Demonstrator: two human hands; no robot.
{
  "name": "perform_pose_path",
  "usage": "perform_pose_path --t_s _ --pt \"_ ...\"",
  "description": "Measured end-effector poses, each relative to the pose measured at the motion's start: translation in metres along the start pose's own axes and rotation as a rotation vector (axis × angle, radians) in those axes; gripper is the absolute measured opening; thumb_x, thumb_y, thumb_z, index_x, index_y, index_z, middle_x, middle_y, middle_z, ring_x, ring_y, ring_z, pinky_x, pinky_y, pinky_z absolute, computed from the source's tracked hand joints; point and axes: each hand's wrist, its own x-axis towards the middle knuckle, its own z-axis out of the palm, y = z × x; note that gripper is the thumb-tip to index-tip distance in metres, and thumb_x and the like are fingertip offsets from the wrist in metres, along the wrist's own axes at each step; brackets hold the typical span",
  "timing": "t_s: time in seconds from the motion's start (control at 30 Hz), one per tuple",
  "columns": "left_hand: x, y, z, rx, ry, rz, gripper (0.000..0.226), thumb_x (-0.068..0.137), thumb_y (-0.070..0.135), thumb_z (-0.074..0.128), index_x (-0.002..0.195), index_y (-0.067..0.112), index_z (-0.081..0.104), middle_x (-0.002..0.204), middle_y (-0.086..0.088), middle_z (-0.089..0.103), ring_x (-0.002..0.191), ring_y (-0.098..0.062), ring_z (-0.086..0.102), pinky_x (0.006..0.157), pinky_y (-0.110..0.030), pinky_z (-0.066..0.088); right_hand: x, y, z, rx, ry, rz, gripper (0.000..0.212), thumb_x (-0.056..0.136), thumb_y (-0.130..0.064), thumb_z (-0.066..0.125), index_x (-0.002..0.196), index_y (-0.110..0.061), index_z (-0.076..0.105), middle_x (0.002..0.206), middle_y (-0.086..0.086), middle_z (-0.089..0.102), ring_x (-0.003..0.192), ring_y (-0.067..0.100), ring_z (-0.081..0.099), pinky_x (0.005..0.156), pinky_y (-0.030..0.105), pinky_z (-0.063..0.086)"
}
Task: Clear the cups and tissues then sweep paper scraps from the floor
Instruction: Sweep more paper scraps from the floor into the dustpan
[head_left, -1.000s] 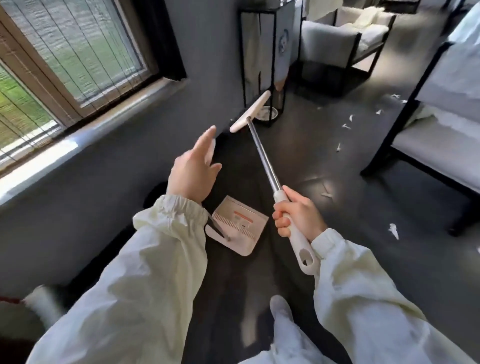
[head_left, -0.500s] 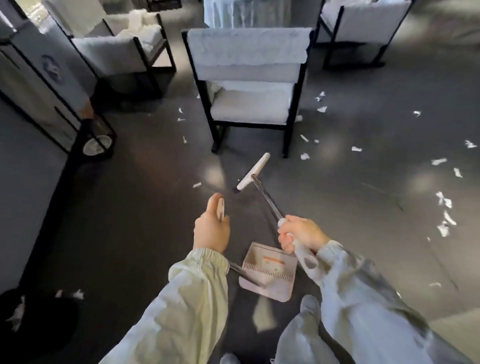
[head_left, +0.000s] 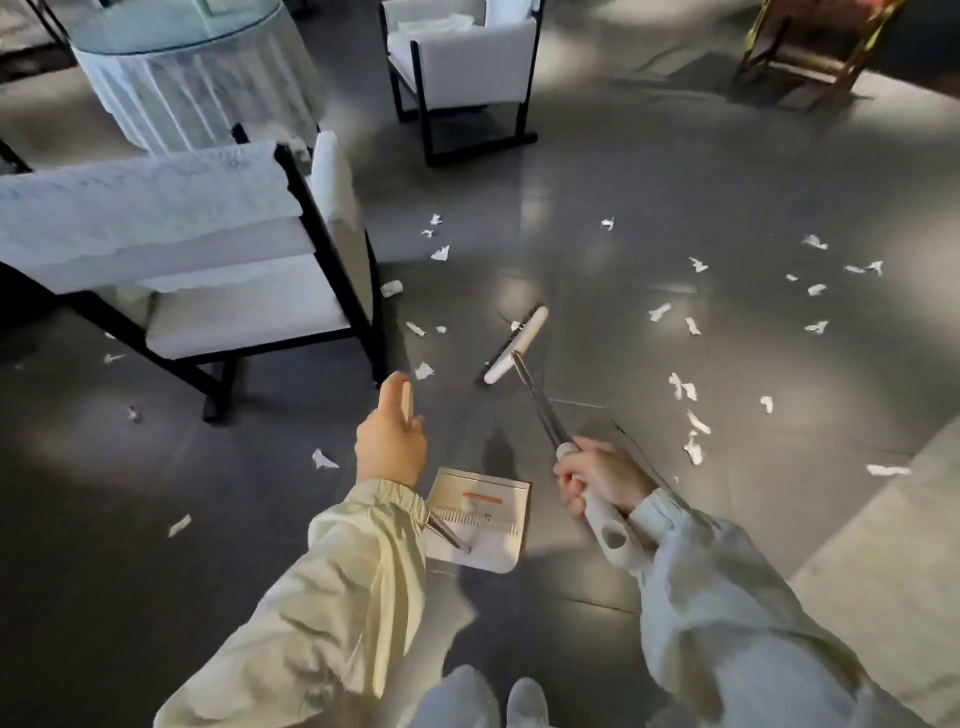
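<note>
The sweeping step is in hand. No cups or tissues show in this view, so the person appears to be on the floor part of the task. The right hand (head_left: 602, 478) has its fingers (head_left: 574, 486) wrapped tight round the white grip of the broom (head_left: 514, 345). The shaft runs forward from those fingers to the head, which is down at the dark floor (head_left: 623, 182).

The left hand (head_left: 389, 441) is closed round the top of the upright handle of the dustpan (head_left: 483, 514), thumb laid along it. The pan lies below and just right of those fingers, between the two hands. Whether it touches the floor or hangs just above it cannot be told, and no scraps are visible on it.

The paper scraps (head_left: 683, 389) lie loose. There is a thick scatter beyond and to the right of the right fingers, a few near the broom's head, and others ahead of the left fingers by the white chair (head_left: 234, 301).

The next move probably calls for drawing the broom head back toward the pan, nearest scraps first. The left hand would need to press the pan's lip flat so the scraps ride in and do not slip under.
</note>
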Motion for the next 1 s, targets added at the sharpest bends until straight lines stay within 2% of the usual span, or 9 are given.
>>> perform_pose_path --t_s 0.2,0.3,0.4,0.5,0.63,0.8,0.87,0.93,1.0 --pt "0.141 0.088 0.078 -0.025 0.039 -0.002 0.046 0.09 0.01 0.051 0.128 0.034 0.041 0.091 -0.006 0.053 0.084 -0.027 0.049 0.073 -0.035 0.04 0.122 -0.135 -0.044 0.046 0.002 -0.023 0.022 0.088 0.011 0.042 0.095 -0.009 0.048 0.06 0.006 0.039 0.035 0.008 0.036 0.034 0.015 0.031" --pt "0.217 0.127 0.119 -0.053 0.039 -0.023 0.046 0.09 0.01 0.05 0.128 0.035 0.04 0.093 -0.007 0.054 0.086 -0.03 0.053 0.074 -0.038 0.044 0.19 -0.2 -0.06 0.056 -0.002 -0.04 0.042 0.088 0.011 0.043 0.124 -0.01 0.044 0.06 0.006 0.039 0.035 0.007 0.036 0.034 0.015 0.031" --pt "0.304 0.174 0.152 -0.065 0.033 -0.043 0.049 0.089 0.01 0.05 0.13 0.034 0.039 0.101 -0.013 0.058 0.093 -0.035 0.056 0.083 -0.045 0.049 0.256 -0.27 -0.072 0.018 -0.006 -0.052 0.057 0.087 0.011 0.042 0.14 -0.007 0.034 0.061 0.005 0.038 0.035 0.007 0.036 0.034 0.016 0.03" --pt "0.384 0.22 0.177 -0.069 0.056 -0.093 0.05 0.087 0.008 0.049 0.13 0.032 0.041 0.096 -0.011 0.057 0.089 -0.036 0.058 0.081 -0.045 0.05 0.312 -0.34 -0.088 0.03 -0.021 -0.045 0.07 0.088 0.013 0.04 0.149 -0.016 0.022 0.061 0.004 0.039 0.033 0.007 0.035 0.034 0.015 0.03" --pt "0.484 0.266 0.216 -0.076 0.097 -0.13 0.049 0.086 0.009 0.05 0.128 0.034 0.041 0.087 -0.005 0.052 0.078 -0.028 0.05 0.07 -0.033 0.04 0.392 -0.427 -0.111 0.007 -0.066 -0.047 0.073 0.089 0.012 0.04 0.151 -0.018 0.018 0.056 0.005 0.042 0.033 0.008 0.035 0.034 0.016 0.03" --pt "0.614 0.305 0.274 -0.075 0.159 -0.23 0.045 0.083 0.009 0.051 0.116 0.039 0.04 0.09 -0.006 0.052 0.078 -0.03 0.049 0.072 -0.032 0.039 0.517 -0.552 -0.129 -0.035 -0.152 -0.019 0.071 0.088 0.012 0.043 0.149 -0.02 0.024 0.054 0.006 0.044 0.032 0.007 0.036 0.033 0.016 0.031" --pt "0.663 0.323 0.298 -0.083 0.194 -0.267 0.043 0.083 0.008 0.052 0.11 0.039 0.039 0.09 -0.007 0.053 0.078 -0.031 0.05 0.072 -0.031 0.036 0.566 -0.607 -0.138 -0.046 -0.19 0.001 0.062 0.09 0.01 0.042 0.139 -0.026 0.033 0.058 0.006 0.042 0.03 0.007 0.035 0.032 0.015 0.031" --pt "0.709 0.342 0.316 -0.078 0.236 -0.312 0.044 0.084 0.011 0.054 0.115 0.038 0.039 0.097 -0.01 0.058 0.08 -0.031 0.051 0.073 -0.031 0.034 0.609 -0.662 -0.142 -0.097 -0.242 0.03 0.048 0.09 0.01 0.041 0.124 -0.024 0.039 0.057 0.005 0.039 0.029 0.007 0.034 0.032 0.014 0.03" --pt "0.754 0.357 0.327 -0.053 0.281 -0.349 0.046 0.085 0.013 0.056 0.122 0.035 0.039 0.107 -0.014 0.062 0.084 -0.032 0.054 0.074 -0.031 0.035 0.649 -0.716 -0.138 -0.171 -0.265 0.047 0.043 0.091 0.011 0.04 0.12 -0.021 0.04 0.06 0.004 0.037 0.029 0.007 0.033 0.032 0.013 0.029"
